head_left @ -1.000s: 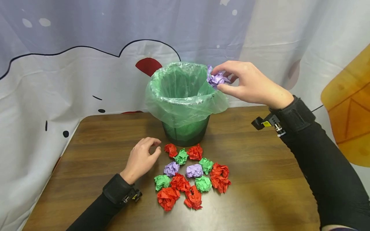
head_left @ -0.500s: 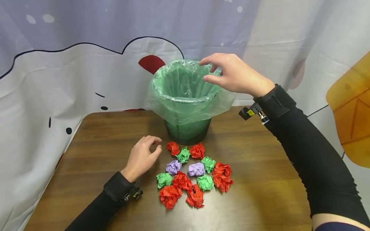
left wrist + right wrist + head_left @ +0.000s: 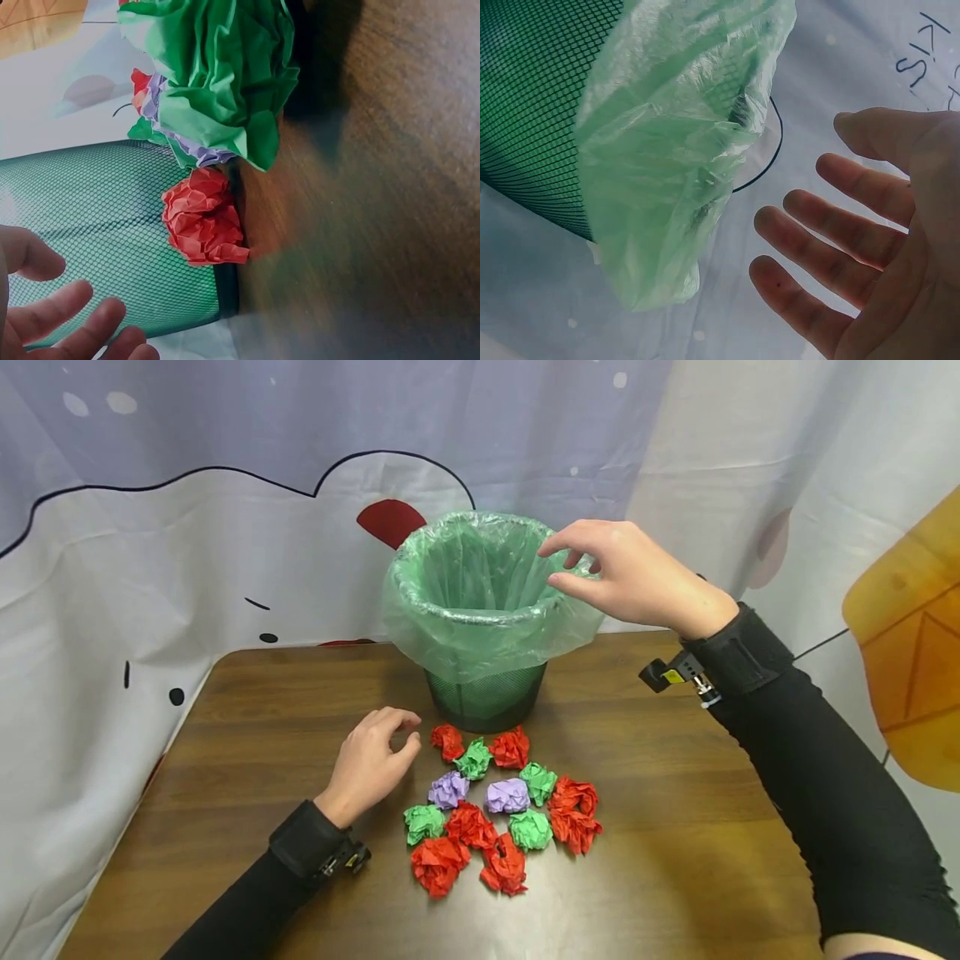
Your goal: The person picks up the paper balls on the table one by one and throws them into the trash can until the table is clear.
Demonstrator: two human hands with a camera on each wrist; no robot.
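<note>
My right hand (image 3: 626, 572) hovers at the right side of the bin's mouth, fingers spread and holding nothing; the right wrist view shows its bare palm. The dark mesh wastebasket (image 3: 487, 693) stands upright at the back of the table, lined with a translucent green bag (image 3: 667, 150) folded over its rim. Left of the crumpled paper balls, my left hand (image 3: 371, 760) stays low, its fingers loosely bent around nothing. Nearest to it are a red paper ball (image 3: 447, 742) and a purple paper ball (image 3: 448, 790). A green paper ball (image 3: 217, 75) looms large in the left wrist view.
Several more red, green and purple balls lie in front of the bin, among them a purple one (image 3: 507, 796) and a large red one (image 3: 439, 865). The wooden table (image 3: 675, 827) meets a patterned curtain (image 3: 187, 560) at the back and left.
My right hand moved left over the bin and let go of a purple paper ball, which is now out of sight; the hand has since drawn back slightly right. The left hand stayed put.
</note>
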